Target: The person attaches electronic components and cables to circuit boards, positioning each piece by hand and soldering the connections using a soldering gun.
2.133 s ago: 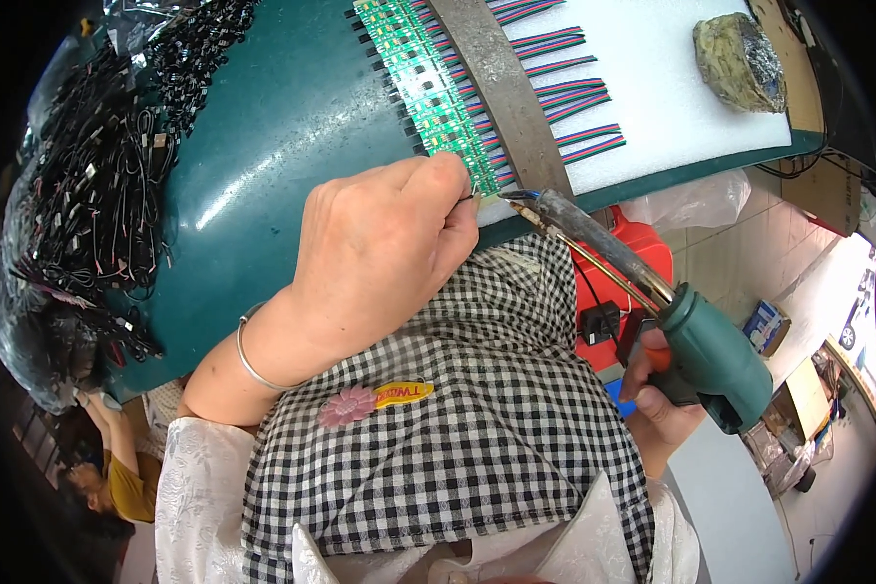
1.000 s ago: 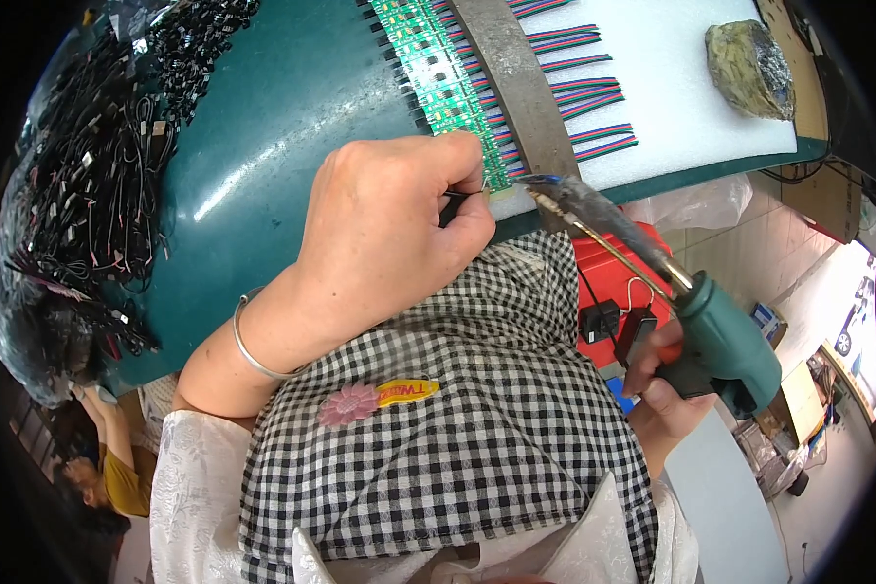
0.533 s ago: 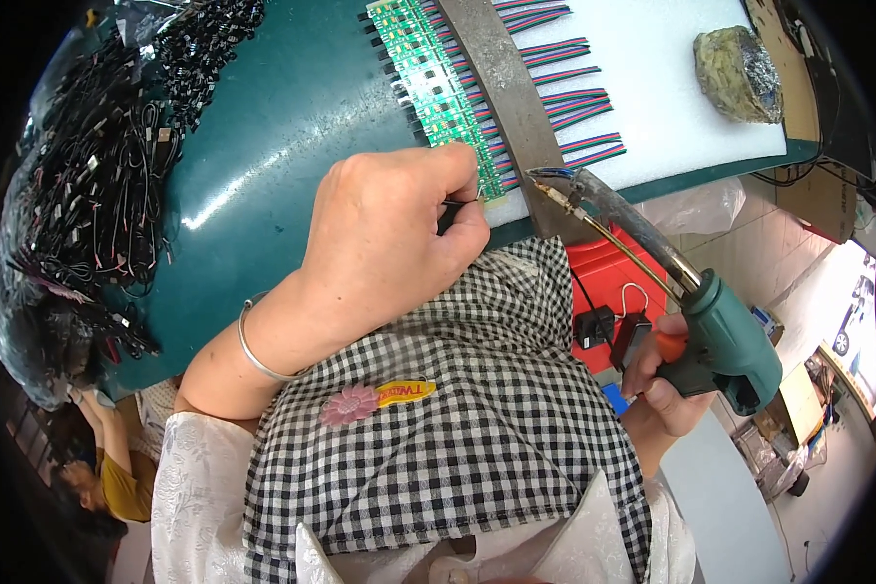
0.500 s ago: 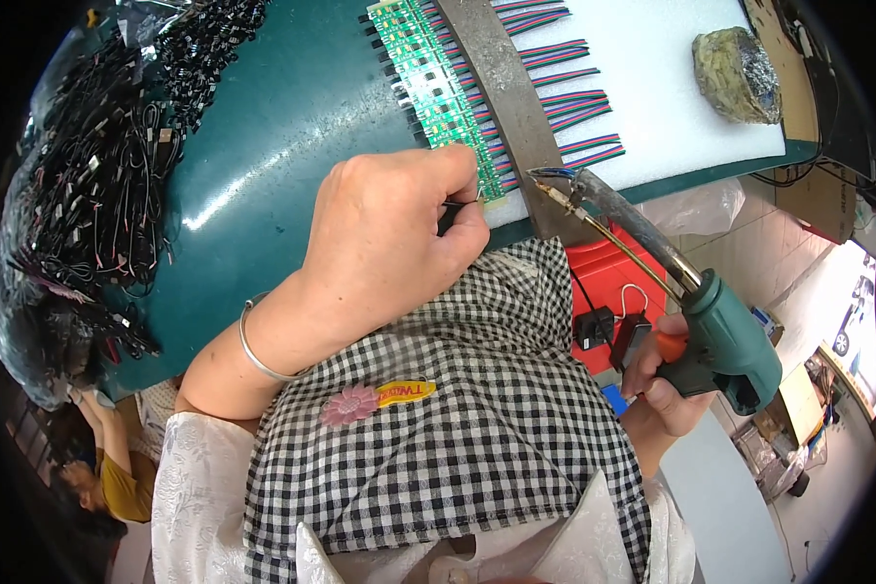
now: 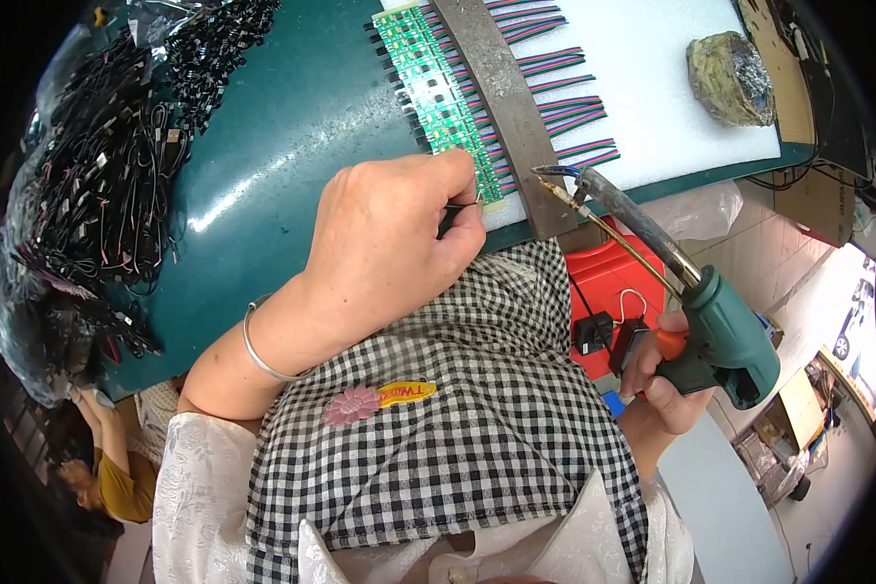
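My left hand (image 5: 389, 229) is closed in a pinch on a thin black wire (image 5: 456, 206), its tip at the near end of a row of green circuit boards (image 5: 432, 88). The hand covers part of the boards' near left edge. My right hand (image 5: 670, 384) grips the handle of a green soldering gun (image 5: 735, 326), thumb and fingers wrapped round it. The gun's pointed tip (image 5: 555, 188) hovers over the near end of a flat metal bar (image 5: 501, 92), right of my left hand. Red, blue and black wires (image 5: 574, 109) run from the boards beneath the bar.
A white foam sheet (image 5: 642, 97) carries a yellowish lump with a dark shiny face (image 5: 730, 80). Black cables (image 5: 107, 185) are heaped at the left of the green mat (image 5: 263, 195). Below the table edge sits a red stool or box (image 5: 594, 268). Another person (image 5: 117, 477) is at lower left.
The whole view has shifted slightly. Both hands keep almost the same pose, with the soldering gun's tip still beside the metal bar's near end.
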Motion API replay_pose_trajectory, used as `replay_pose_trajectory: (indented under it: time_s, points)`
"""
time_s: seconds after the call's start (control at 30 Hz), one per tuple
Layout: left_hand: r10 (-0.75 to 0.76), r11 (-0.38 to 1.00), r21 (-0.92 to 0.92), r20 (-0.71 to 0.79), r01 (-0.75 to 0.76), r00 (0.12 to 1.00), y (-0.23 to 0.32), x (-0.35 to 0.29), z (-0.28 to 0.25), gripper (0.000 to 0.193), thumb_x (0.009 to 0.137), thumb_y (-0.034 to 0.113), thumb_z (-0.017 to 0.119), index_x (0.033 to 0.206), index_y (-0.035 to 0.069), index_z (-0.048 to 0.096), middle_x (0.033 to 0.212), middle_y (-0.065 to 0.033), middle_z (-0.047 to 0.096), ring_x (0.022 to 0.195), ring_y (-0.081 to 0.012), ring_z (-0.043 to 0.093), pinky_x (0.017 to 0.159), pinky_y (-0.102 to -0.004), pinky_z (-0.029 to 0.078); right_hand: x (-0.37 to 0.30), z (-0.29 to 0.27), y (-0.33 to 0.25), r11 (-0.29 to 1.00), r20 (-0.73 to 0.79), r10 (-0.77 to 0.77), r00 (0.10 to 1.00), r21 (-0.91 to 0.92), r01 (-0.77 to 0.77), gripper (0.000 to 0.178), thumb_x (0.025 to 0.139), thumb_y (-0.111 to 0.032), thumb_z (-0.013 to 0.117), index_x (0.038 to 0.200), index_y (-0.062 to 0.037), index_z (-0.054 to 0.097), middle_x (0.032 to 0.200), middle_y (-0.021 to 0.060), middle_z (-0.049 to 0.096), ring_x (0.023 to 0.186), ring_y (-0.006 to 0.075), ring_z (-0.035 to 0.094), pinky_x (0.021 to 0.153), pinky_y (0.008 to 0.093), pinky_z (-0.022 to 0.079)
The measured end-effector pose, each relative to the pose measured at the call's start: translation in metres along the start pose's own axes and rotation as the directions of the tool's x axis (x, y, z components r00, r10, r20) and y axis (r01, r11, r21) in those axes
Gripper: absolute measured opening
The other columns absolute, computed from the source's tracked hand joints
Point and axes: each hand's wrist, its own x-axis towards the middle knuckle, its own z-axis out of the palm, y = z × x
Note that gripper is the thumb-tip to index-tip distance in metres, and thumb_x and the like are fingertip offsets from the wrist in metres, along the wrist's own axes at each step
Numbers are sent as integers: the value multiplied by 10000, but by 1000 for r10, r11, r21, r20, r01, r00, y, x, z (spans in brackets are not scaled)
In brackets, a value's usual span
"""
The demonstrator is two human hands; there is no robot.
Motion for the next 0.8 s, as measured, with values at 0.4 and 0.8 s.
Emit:
replay_pose_trajectory:
  time_s: [0.4, 0.8]
  points:
    - [-132, 990, -45, 24, 133, 991, -19, -36, -64, 319, 678, 35, 723, 971, 3, 600, 750, -73, 617, 715, -156, 604, 642, -247, 479, 4, -7, 1, 999, 100, -25, 995, 38, 21, 651, 663, -148, 713, 1156, 115, 380, 606, 74, 466, 422, 136, 457, 362, 225, 383]
    - [114, 366, 867, -402, 338, 909, -91, -40, -145, 600, 567, 424, 746, 985, 18, 601, 1020, -64, 584, 1045, -266, 462, 875, -421, 331, 12, -1, 1, 997, 173, -74, 982, 15, 72, 637, 680, -147, 723, 1161, 105, 388, 576, 58, 458, 419, 121, 449, 363, 211, 379]
